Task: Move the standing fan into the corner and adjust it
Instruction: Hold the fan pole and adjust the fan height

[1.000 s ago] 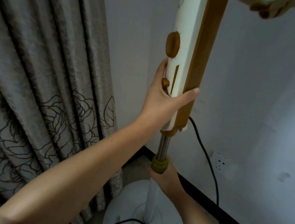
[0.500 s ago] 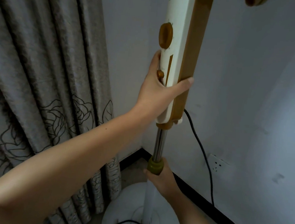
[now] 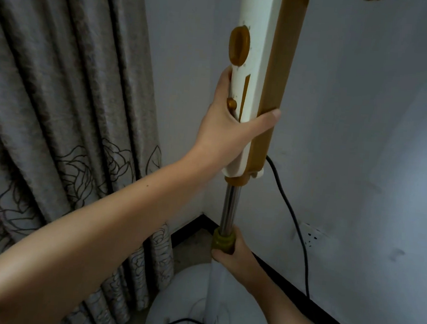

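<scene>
The standing fan stands in the room's corner, its head out of view above. My left hand (image 3: 232,127) grips the lower part of the white-and-brown control column (image 3: 261,62), thumb across its front. Below the column a bare chrome pole (image 3: 230,207) runs down into an olive-brown height collar (image 3: 222,241). My right hand (image 3: 236,259) is wrapped around that collar and the white lower tube (image 3: 214,299). The round white base (image 3: 176,311) rests on the floor under them.
A grey flower-patterned curtain (image 3: 57,101) hangs at the left, close to the base. The black power cord (image 3: 290,212) drops from the column along the right wall, past a wall socket (image 3: 311,237). A black skirting (image 3: 323,313) lines the walls.
The control column has risen with my left hand, baring more chrome pole above the collar. My right hand has stayed on the collar.
</scene>
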`<action>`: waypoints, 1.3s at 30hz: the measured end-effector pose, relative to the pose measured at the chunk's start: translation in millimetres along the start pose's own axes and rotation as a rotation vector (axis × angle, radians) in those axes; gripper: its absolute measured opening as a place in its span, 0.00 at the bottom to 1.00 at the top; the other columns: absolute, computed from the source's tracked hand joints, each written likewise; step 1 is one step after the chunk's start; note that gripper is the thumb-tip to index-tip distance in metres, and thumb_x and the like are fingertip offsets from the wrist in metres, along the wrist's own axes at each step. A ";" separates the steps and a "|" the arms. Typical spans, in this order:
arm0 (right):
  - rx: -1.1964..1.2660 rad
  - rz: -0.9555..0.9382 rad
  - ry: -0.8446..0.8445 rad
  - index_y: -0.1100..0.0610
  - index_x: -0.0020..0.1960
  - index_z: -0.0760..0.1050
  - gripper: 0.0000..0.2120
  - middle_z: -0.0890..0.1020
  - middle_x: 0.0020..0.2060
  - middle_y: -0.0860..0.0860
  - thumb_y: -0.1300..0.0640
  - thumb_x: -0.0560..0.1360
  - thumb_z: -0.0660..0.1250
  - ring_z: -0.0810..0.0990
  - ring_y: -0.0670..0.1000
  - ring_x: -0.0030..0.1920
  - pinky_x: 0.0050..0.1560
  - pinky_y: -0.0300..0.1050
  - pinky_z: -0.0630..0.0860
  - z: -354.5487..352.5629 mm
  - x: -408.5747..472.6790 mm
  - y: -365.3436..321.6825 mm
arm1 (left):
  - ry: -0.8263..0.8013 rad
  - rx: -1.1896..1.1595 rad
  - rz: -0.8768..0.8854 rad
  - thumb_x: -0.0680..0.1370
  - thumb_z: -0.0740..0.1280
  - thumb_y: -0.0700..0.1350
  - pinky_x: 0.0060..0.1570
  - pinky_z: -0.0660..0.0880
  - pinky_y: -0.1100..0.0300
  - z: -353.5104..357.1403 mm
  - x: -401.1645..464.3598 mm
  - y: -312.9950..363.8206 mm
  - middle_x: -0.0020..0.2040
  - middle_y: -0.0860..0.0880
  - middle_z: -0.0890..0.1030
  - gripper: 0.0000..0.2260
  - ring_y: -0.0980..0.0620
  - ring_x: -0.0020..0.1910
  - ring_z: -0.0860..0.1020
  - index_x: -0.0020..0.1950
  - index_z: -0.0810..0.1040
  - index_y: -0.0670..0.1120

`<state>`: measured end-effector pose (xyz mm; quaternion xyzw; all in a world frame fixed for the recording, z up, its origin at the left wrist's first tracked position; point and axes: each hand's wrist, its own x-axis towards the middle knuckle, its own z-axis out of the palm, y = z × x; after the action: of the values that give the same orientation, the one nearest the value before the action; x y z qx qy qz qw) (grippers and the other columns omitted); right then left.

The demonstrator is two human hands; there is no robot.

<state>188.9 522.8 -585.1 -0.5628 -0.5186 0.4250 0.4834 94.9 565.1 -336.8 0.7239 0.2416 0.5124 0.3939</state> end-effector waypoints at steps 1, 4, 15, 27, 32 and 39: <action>-0.043 -0.014 -0.016 0.46 0.53 0.70 0.14 0.77 0.43 0.45 0.56 0.71 0.69 0.77 0.36 0.41 0.46 0.29 0.72 -3.2 -0.8 -2.2 | 0.002 0.001 -0.003 0.68 0.74 0.53 0.55 0.76 0.55 0.0 -0.4 -0.4 0.61 0.55 0.74 0.40 0.54 0.59 0.75 0.73 0.54 0.58; -0.202 -0.052 0.073 0.47 0.48 0.71 0.12 0.78 0.42 0.45 0.53 0.69 0.73 0.77 0.38 0.41 0.45 0.29 0.73 -1.7 -0.8 -7.7 | 0.001 0.006 -0.004 0.68 0.74 0.53 0.52 0.76 0.59 1.2 -1.2 0.3 0.60 0.56 0.74 0.39 0.56 0.57 0.76 0.73 0.54 0.58; -0.201 -0.042 -0.131 0.42 0.47 0.69 0.14 0.76 0.41 0.40 0.55 0.70 0.72 0.78 0.44 0.46 0.47 0.27 0.71 -24.0 -0.3 -13.3 | -0.004 -0.002 -0.013 0.69 0.74 0.52 0.54 0.77 0.57 0.6 -1.8 2.8 0.62 0.53 0.73 0.40 0.53 0.59 0.75 0.73 0.53 0.57; -0.275 -0.043 -0.076 0.37 0.51 0.67 0.16 0.78 0.47 0.41 0.52 0.71 0.70 0.78 0.42 0.50 0.50 0.28 0.72 -17.8 -6.7 -10.1 | -0.002 -0.006 -0.023 0.69 0.73 0.54 0.42 0.72 0.70 1.2 -1.4 1.0 0.55 0.61 0.71 0.41 0.58 0.55 0.74 0.73 0.51 0.59; -0.375 -0.012 0.276 0.50 0.47 0.66 0.21 0.76 0.45 0.49 0.46 0.64 0.76 0.77 0.47 0.47 0.47 0.41 0.75 3.1 -4.5 -5.8 | -0.007 -0.010 -0.024 0.69 0.73 0.54 0.42 0.72 0.69 -0.1 -0.7 0.9 0.54 0.62 0.72 0.40 0.59 0.54 0.75 0.73 0.52 0.59; -0.318 -0.039 -0.045 0.44 0.58 0.68 0.16 0.79 0.49 0.43 0.53 0.73 0.69 0.78 0.40 0.50 0.49 0.23 0.70 -15.9 -11.5 -11.4 | -0.023 -0.018 -0.017 0.69 0.74 0.54 0.46 0.73 0.66 -1.5 -1.1 0.5 0.58 0.58 0.72 0.41 0.57 0.56 0.75 0.74 0.52 0.59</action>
<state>201.4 509.7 -571.4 -0.6123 -0.6010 0.3405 0.3847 93.0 564.5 -336.7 0.7240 0.2386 0.5026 0.4077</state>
